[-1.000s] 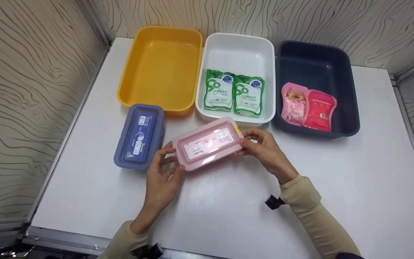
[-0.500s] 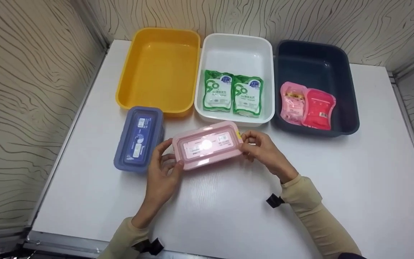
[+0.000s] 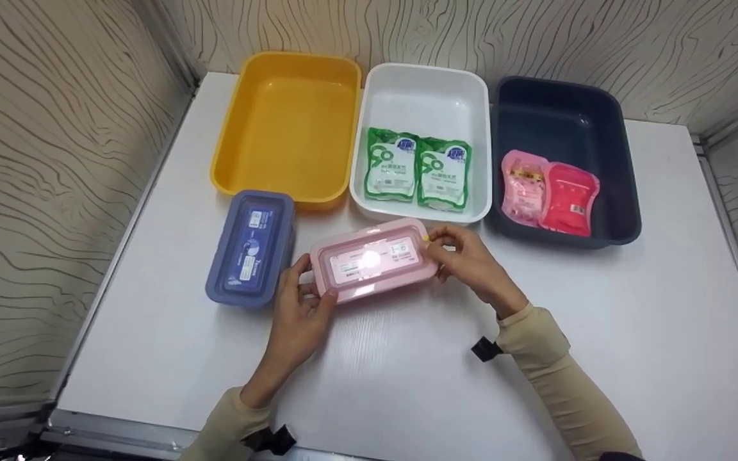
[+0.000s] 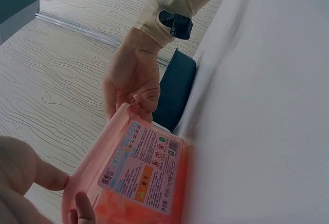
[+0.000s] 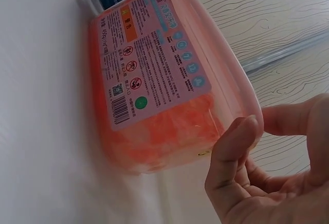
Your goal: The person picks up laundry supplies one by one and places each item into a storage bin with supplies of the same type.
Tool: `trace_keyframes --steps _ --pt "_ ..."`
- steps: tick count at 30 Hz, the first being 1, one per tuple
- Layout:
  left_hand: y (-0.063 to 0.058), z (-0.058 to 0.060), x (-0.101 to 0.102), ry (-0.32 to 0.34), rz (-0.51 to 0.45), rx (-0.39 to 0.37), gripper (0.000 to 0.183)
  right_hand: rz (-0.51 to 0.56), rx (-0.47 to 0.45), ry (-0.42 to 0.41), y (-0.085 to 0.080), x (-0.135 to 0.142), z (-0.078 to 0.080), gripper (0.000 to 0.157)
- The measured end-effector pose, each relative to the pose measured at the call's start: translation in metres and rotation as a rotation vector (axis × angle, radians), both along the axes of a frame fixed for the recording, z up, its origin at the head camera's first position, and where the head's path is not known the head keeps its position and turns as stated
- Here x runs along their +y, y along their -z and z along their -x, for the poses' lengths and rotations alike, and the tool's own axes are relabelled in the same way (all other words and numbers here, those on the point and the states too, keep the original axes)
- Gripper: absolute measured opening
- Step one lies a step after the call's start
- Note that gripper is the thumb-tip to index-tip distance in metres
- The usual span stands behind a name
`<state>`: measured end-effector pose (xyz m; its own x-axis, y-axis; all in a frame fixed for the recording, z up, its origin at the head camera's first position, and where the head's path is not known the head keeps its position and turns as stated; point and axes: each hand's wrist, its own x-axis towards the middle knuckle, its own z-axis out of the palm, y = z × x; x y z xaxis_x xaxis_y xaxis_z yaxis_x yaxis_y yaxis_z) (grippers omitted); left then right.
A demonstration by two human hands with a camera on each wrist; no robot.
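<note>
Both hands are at the short ends of a pink lidded plastic box (image 3: 372,259) in the middle of the table. My left hand (image 3: 302,317) grips the left end, thumb at the near corner. At the opposite end my right hand (image 3: 471,266) pinches the lid rim near a small yellow tab, thumb on top. The wrist views show a clear-walled lower part with a printed side label (image 4: 141,165) and orange-pink contents. The lid (image 5: 221,59) sits on the box. To the left lies a similar blue lidded box (image 3: 250,250).
Along the back stand a yellow tub (image 3: 282,131), a white tub (image 3: 423,96) with two green-and-white pouches (image 3: 391,166), and a dark blue tub (image 3: 561,112) holding two pink pouches (image 3: 571,200). Patterned panels (image 3: 55,160) border the table (image 3: 651,333).
The right thumb has shifted from the rim further onto the lid's right end, covering most of the yellow tab. The box stays about where it was, with the left hand still holding it.
</note>
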<state>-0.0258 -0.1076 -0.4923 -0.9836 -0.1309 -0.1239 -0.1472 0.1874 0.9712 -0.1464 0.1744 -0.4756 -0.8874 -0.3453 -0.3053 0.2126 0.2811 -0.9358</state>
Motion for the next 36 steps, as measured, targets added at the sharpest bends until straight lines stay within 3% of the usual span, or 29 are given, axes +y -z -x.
trace_keyframes --steps 8,13,20,27,36 --pt "-0.001 0.002 -0.003 0.038 -0.102 -0.013 0.061 -0.010 0.023 -0.012 0.005 0.002 0.002 0.015" --pt "-0.007 0.006 -0.001 0.035 -0.072 -0.040 0.057 0.020 0.017 -0.014 0.003 0.003 0.001 0.012" --pt "-0.021 0.013 -0.004 0.024 -0.052 -0.089 0.057 0.091 0.022 -0.007 -0.005 0.003 -0.001 0.017" --pt "-0.039 0.016 -0.008 0.072 -0.050 -0.066 0.056 0.117 0.008 0.002 -0.020 0.004 -0.003 0.017" --pt "-0.060 0.031 -0.020 0.091 -0.055 -0.051 0.059 0.161 0.052 0.009 -0.041 -0.002 -0.001 0.014"
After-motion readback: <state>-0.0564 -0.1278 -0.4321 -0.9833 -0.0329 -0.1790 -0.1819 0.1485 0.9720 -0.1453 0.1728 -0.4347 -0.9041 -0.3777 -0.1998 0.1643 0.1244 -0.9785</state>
